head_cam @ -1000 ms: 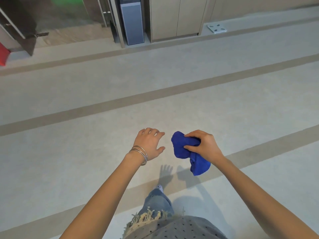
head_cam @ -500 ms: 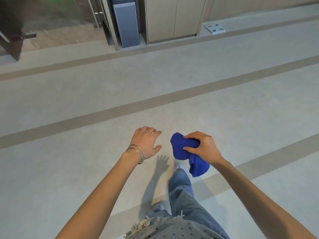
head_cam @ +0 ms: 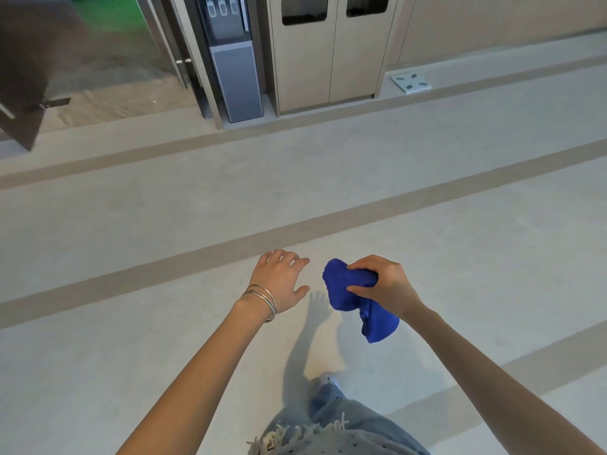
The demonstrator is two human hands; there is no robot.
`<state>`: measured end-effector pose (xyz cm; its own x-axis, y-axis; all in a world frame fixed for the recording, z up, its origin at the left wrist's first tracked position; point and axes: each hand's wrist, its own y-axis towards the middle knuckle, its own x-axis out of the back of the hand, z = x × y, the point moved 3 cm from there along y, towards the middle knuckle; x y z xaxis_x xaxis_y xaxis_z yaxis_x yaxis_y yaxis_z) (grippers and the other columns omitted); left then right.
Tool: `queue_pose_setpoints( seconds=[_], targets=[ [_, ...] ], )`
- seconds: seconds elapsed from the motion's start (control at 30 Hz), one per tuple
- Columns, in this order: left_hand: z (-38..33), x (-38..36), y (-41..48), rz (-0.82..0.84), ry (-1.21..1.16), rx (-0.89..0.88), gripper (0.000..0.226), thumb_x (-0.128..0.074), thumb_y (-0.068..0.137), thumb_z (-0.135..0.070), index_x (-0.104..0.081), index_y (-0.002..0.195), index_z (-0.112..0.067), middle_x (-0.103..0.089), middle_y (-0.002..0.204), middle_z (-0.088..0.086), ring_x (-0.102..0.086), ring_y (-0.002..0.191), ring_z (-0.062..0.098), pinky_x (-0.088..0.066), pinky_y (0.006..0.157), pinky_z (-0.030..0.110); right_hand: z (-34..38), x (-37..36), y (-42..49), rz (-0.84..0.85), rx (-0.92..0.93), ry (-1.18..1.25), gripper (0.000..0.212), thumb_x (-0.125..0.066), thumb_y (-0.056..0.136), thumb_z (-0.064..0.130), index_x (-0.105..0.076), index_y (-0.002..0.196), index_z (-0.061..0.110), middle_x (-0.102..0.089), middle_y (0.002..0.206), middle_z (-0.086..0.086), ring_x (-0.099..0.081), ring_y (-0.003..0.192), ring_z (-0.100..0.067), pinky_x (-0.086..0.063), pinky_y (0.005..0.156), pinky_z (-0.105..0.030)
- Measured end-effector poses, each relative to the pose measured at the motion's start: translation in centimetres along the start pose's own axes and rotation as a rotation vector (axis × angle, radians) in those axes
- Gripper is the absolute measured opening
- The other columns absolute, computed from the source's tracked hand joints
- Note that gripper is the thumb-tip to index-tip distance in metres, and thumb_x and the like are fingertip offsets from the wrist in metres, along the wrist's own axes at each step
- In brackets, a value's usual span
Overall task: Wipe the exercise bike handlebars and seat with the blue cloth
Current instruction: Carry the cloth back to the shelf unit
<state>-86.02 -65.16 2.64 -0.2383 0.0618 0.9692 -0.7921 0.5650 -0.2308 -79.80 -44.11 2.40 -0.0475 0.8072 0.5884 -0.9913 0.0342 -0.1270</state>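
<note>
A pale floor (head_cam: 164, 356) with darker stripes fills the view, with a beige double-door cabinet (head_cam: 328, 60) and a grey water dispenser (head_cam: 235, 67) at the far wall. The right hand (head_cam: 382, 285) grips the bunched blue cloth (head_cam: 351, 297) in mid-air, fingers and thumb curled round it. Just beside it, the left hand (head_cam: 281, 279) hovers palm down, fingers loosely spread, bangles (head_cam: 262, 298) at the wrist.

Item tally, floor and fwd

2 hands: left hand (head_cam: 279, 280) + right hand (head_cam: 384, 287); 1 blue cloth (head_cam: 341, 290); approx. 3 bangles (head_cam: 262, 300); 1 water dispenser (head_cam: 235, 77); 2 cabinet doors (head_cam: 303, 77); 1 scale (head_cam: 410, 82); 3 brown floor stripes (head_cam: 295, 224); 1 shoe (head_cam: 326, 380).
</note>
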Motion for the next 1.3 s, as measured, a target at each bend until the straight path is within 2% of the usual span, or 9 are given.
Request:
queue_pose_setpoints(
  seconds=[0.17, 0.33, 0.6, 0.87, 1.03, 1.3],
  targets=[
    [0.9, 1.4, 6.0, 0.0, -0.001, 0.011, 0.058, -0.046, 0.089, -0.049, -0.032, 0.142, -0.027, -0.04, 0.143, -0.002, -0.033, 0.134, 0.023, -0.023, 0.113, 0.038, -0.6, 2.9, 5.9, -0.035, 0.047, -0.026, 0.032, -0.079, 0.068, 0.009, -0.07, 0.097, 0.021, -0.063, 0.092, 0.014, -0.058, 0.086, 0.003, -0.038, 0.077, -0.001],
    [3.2, 2.6, 12.4, 0.001, 0.003, 0.003, 0.058, -0.047, 0.089, -0.049, -0.033, 0.141, -0.027, -0.042, 0.142, -0.002, -0.034, 0.132, 0.023, -0.025, 0.111, 0.037, -1.2, 4.2, 12.6, 0.004, -0.002, -0.008, 0.033, -0.077, 0.069, 0.013, -0.069, 0.095, 0.03, -0.063, 0.091, 0.023, -0.057, 0.088, 0.01, -0.038, 0.075, 0.0],
    [9.3, 7.0, 25.2, -0.03, 0.008, -0.055, 0.056, -0.047, 0.089, -0.046, -0.034, 0.141, -0.027, -0.042, 0.142, -0.003, -0.033, 0.133, 0.022, -0.023, 0.111, 0.036, 0.1, 7.0, 25.6, -0.062, 0.016, -0.022, 0.031, -0.076, 0.07, 0.015, -0.069, 0.097, 0.027, -0.061, 0.09, 0.024, -0.056, 0.086, 0.011, -0.039, 0.075, 0.0],
    [14.8, 12.0, 36.9, -0.043, 0.046, -0.122, 0.058, -0.046, 0.09, -0.046, -0.032, 0.142, -0.026, -0.04, 0.143, -0.002, -0.032, 0.134, 0.022, -0.021, 0.112, 0.037, 1.5, 10.0, 37.6, -0.143, 0.016, -0.031, 0.03, -0.076, 0.071, 0.015, -0.069, 0.098, 0.026, -0.063, 0.092, 0.016, -0.059, 0.087, 0.0, -0.04, 0.074, -0.002],
    [16.2, 13.2, 42.8, -0.037, 0.058, -0.127, 0.058, -0.046, 0.09, -0.047, -0.033, 0.142, -0.026, -0.041, 0.143, -0.002, -0.033, 0.133, 0.022, -0.023, 0.112, 0.037, 0.9, 12.5, 43.7, -0.147, 0.017, -0.036, 0.03, -0.076, 0.071, 0.013, -0.07, 0.098, 0.024, -0.064, 0.093, 0.014, -0.06, 0.088, -0.005, -0.041, 0.076, -0.006],
    [15.6, 15.3, 54.9, -0.056, 0.04, -0.082, 0.058, -0.045, 0.09, -0.048, -0.033, 0.142, -0.026, -0.041, 0.143, -0.002, -0.034, 0.133, 0.022, -0.025, 0.112, 0.037, -2.8, 18.9, 54.7, -0.11, 0.056, -0.069, 0.03, -0.077, 0.069, 0.012, -0.07, 0.096, 0.025, -0.064, 0.09, 0.016, -0.059, 0.084, 0.0, -0.04, 0.075, -0.002]
  ],
)
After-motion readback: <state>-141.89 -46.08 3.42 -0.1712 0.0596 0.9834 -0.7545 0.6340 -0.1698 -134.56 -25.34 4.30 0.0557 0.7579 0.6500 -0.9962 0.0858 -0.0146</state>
